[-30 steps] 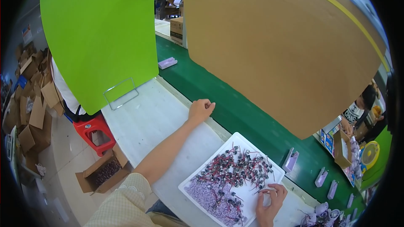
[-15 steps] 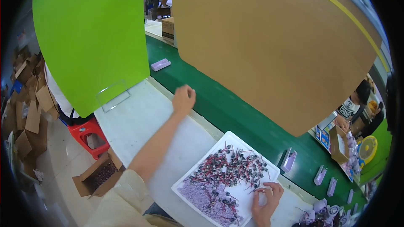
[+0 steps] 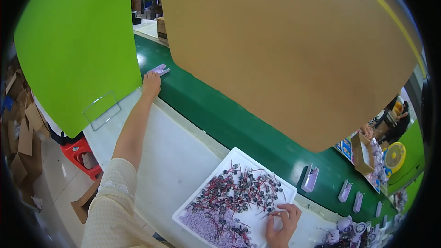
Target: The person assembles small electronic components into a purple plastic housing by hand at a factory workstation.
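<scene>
My left hand point(image 3: 152, 84) reaches out to the far left, its fingers closed around the near end of a lilac plastic housing point(image 3: 161, 69) lying on the green belt point(image 3: 202, 94). My right hand point(image 3: 283, 226) is over the right edge of a white tray point(image 3: 187, 202), thumb and forefinger pinched together. A thin wire shows by those fingertips, but what they hold is too small to make out. Inside the tray lie many small dark round parts with red wires point(image 3: 243, 186) and a heap of small lilac plastic pieces point(image 3: 202, 225).
More lilac housings point(image 3: 310, 178) sit along the belt at right, and lilac pieces with dark wires point(image 3: 351, 232) lie at lower right. A brown board point(image 3: 285, 55) and a green board point(image 3: 78, 50) stand upright ahead. A red stool point(image 3: 82, 156) and cardboard boxes point(image 3: 23, 133) are at left. A co-worker's hands point(image 3: 367, 131) show at far right.
My left hand has moved left and away from me, onto the lilac housing, which has slid a little along the belt. My right hand remains pinched at the tray's edge. The view has shifted.
</scene>
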Demonstrator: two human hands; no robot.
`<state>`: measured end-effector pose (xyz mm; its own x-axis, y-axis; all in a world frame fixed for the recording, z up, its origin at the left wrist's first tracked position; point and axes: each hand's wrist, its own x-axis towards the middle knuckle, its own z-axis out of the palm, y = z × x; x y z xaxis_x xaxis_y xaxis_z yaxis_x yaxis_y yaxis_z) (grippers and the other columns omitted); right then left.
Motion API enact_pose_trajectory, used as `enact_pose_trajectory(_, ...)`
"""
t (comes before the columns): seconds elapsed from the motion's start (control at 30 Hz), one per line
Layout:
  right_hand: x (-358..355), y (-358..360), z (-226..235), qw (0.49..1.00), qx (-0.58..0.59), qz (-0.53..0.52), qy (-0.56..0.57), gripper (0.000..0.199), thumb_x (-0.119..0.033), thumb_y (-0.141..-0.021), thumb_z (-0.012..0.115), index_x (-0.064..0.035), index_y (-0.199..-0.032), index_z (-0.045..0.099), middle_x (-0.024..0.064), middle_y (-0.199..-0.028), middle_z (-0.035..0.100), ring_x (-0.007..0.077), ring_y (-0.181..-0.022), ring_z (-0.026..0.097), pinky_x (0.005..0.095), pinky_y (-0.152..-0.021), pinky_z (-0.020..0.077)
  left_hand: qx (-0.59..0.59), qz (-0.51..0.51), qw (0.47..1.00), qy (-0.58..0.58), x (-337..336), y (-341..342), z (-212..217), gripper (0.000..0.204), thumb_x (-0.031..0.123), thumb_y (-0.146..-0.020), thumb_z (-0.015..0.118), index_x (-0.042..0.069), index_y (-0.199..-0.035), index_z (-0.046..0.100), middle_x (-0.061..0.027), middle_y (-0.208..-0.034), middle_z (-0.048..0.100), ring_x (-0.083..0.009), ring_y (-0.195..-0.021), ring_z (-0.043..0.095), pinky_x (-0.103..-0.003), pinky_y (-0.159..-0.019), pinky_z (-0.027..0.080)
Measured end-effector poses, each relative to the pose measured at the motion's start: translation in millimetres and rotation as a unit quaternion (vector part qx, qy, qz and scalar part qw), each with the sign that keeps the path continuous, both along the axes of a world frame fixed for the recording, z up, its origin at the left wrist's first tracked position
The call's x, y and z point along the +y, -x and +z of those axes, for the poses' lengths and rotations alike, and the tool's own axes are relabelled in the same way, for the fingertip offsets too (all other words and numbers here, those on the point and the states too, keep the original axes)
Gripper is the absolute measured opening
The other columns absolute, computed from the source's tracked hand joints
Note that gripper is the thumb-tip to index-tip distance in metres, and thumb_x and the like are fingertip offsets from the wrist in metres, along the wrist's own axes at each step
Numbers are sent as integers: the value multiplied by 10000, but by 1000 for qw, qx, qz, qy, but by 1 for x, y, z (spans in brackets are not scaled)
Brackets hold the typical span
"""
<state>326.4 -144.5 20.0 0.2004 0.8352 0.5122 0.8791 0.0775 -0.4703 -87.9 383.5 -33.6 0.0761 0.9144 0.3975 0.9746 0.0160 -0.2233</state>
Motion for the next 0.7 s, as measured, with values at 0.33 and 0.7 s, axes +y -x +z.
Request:
enact_pose_trajectory(0.33, 0, 9, 14, 1000, 16, -9, -16, 161, -28, -777, 687, -47, -936, 672, 121, -990, 627, 303, -973, 568, 449, -932, 415, -79, -200, 971, -104, -76, -62, 33, 148, 75, -785, 579, 56, -896, 675, -132, -909, 665, -304, -848, 626, -428, -805, 443)
enact_pose_trajectory(0.7, -2, 11, 0, 993, 107, 37, -41, 110, 43, -763, 685, 3, -863, 660, 121, -783, 645, 226, -721, 605, 303, -667, 477, -226, -359, 900, 96, -360, -123, 63, 181, 216, -857, 640, 76, -745, 617, -80, -701, 596, -259, -618, 605, -398, -513, 482)
